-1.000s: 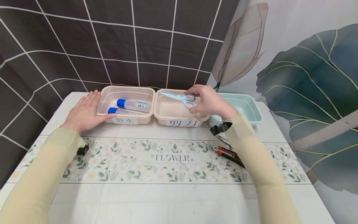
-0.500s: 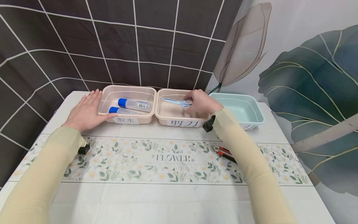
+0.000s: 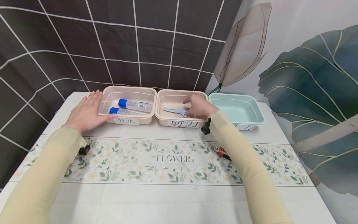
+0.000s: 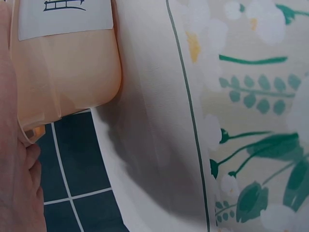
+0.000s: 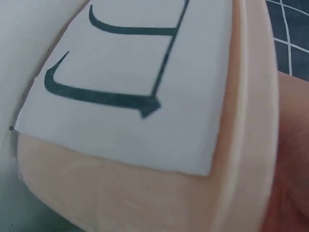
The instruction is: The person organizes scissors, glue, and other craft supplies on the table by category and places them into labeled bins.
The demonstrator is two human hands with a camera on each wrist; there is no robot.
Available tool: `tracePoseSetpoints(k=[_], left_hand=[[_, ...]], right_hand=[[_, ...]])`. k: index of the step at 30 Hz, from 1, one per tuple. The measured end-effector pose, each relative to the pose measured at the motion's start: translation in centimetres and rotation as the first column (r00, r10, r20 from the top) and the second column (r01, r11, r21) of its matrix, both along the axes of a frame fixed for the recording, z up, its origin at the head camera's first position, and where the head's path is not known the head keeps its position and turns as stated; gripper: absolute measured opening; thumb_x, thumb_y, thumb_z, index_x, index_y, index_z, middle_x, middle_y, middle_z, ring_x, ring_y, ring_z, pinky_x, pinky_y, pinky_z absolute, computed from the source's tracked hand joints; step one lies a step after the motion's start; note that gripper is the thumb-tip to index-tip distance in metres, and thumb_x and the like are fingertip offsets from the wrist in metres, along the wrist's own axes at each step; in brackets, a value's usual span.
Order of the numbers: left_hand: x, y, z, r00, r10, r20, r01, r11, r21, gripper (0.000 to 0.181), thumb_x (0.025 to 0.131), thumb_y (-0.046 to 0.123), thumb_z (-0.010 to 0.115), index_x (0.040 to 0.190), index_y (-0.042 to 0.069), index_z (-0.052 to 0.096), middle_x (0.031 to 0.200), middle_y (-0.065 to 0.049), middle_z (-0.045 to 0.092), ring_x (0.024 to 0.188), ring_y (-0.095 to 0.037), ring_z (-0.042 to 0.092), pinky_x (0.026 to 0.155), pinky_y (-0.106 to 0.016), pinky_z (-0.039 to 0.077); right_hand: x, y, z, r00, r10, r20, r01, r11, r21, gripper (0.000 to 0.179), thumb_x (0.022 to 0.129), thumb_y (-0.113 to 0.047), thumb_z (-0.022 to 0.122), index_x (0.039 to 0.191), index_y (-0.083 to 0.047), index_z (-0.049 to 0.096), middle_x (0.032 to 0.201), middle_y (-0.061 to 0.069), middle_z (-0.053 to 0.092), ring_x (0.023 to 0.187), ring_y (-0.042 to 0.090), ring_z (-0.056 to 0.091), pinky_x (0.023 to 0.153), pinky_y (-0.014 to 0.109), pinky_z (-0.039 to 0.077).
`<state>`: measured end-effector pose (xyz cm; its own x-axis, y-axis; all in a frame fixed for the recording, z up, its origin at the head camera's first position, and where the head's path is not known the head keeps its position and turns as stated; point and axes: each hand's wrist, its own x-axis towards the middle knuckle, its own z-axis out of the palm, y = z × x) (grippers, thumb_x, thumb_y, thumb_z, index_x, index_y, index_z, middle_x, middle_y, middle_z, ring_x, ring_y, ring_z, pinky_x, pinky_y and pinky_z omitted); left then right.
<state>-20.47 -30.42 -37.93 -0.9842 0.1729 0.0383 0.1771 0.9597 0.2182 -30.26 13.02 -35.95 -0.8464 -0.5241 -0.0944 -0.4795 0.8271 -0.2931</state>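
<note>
My right hand point(image 3: 199, 106) reaches down into the middle pink bin point(image 3: 167, 116) with its fingers at the handles of light-blue scissors point(image 3: 174, 110). The scissors lie low inside, blades pointing left; my fingers partly hide the handles. My left hand point(image 3: 85, 111) rests flat with straight fingers against the left end of the left pink bin point(image 3: 149, 119), thumb at its front rim. Inside that bin are two clear glue bottles point(image 3: 137, 105) with blue caps. The right wrist view shows mostly the middle bin's labelled front point(image 5: 120, 145).
To the right stands a light-green bin point(image 3: 258, 116), its label partly hidden by my sleeve. Red-and-black utility knives point(image 3: 223, 154) lie on the floral table runner point(image 3: 173, 171), partly under my right forearm. A dark tiled-pattern wall covering point(image 3: 112, 40) rises behind the bins.
My right hand has lowered the scissors from above the middle bin down into it. My left hand has stayed at the left bin.
</note>
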Motion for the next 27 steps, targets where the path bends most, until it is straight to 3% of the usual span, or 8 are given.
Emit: tracePoseSetpoints(k=[4, 10, 19, 27], left_hand=[[-0.1, 0.0, 0.0, 1.0, 0.0, 0.001, 0.0, 1.0, -0.005, 0.117, 0.09, 0.077, 0.048, 0.159, -0.007, 0.006, 0.165, -0.03, 0.005, 0.152, -0.043, 0.002, 0.123, -0.05, -0.004], [-0.1, 0.0, 0.0, 1.0, 0.0, 0.008, 0.0, 1.0, -0.007, 0.117, 0.091, 0.077, 0.048, 0.16, -0.007, 0.004, 0.165, -0.03, 0.004, 0.152, -0.043, 0.002, 0.123, -0.05, -0.004], [-0.2, 0.0, -0.1, 1.0, 0.004, 0.009, -0.004, 1.0, -0.013, 0.118, 0.09, 0.078, 0.048, 0.16, -0.007, 0.004, 0.165, -0.03, 0.003, 0.152, -0.043, 0.002, 0.123, -0.05, -0.005], [-0.2, 0.0, -0.1, 1.0, 0.0, 0.009, 0.0, 1.0, -0.013, 0.118, 0.091, 0.077, 0.048, 0.159, -0.007, 0.002, 0.165, -0.028, 0.001, 0.153, -0.042, 0.0, 0.123, -0.05, -0.004]], right_hand=[[0.3, 0.1, 0.6, 0.999, -0.006, 0.037, 0.007, 0.999, -0.036, 0.057, 0.081, -0.016, 0.085, 0.133, -0.004, 0.067, 0.134, 0.011, 0.065, 0.124, 0.026, 0.056, 0.105, 0.038, 0.045], [0.9, 0.6, 2.1, 0.999, -0.006, 0.052, 0.012, 0.994, -0.11, 0.056, 0.086, -0.018, 0.082, 0.138, -0.004, 0.063, 0.141, 0.013, 0.06, 0.115, 0.028, 0.058, 0.093, 0.039, 0.049], [1.8, 1.6, 4.2, 1.0, 0.023, -0.02, -0.027, 0.97, -0.24, 0.061, 0.083, -0.025, 0.086, 0.135, 0.0, 0.065, 0.133, 0.016, 0.065, 0.123, 0.03, 0.06, 0.104, 0.044, 0.048], [2.9, 3.3, 5.1, 0.998, 0.021, -0.055, -0.036, 0.958, -0.284, 0.061, 0.084, -0.031, 0.086, 0.136, -0.004, 0.065, 0.133, 0.013, 0.066, 0.127, 0.026, 0.058, 0.107, 0.045, 0.045]])
